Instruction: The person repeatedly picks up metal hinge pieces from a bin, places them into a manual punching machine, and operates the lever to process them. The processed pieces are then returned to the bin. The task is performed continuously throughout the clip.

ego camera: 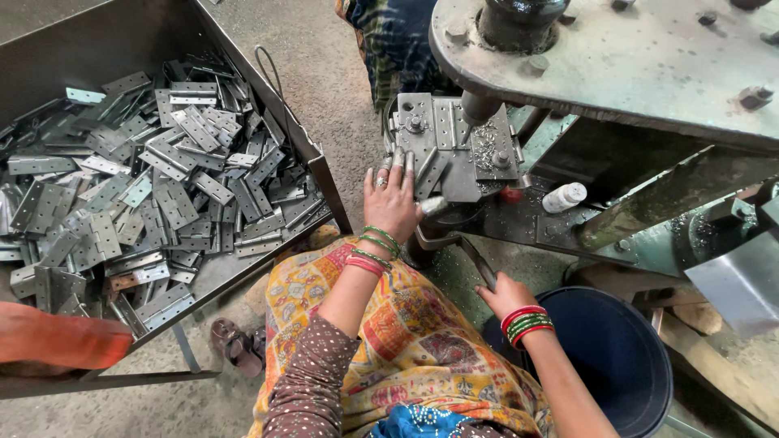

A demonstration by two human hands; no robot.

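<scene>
Fingertips of the left hand (391, 203) press flat, spread, on a hinge plate (428, 172) seated in the drill jig (450, 146) at upper centre of the frame; the drill bit (477, 108) stands just above it. Right hand (505, 294), lower centre, closes its grip on a dark lever (477, 261). Metal chips on the jig suggest drilling under way. A tray (243, 89) at left remains heaped with hinges (154, 186) (apparently much stock left); a blue bucket (608, 357) sits lower right.
</scene>
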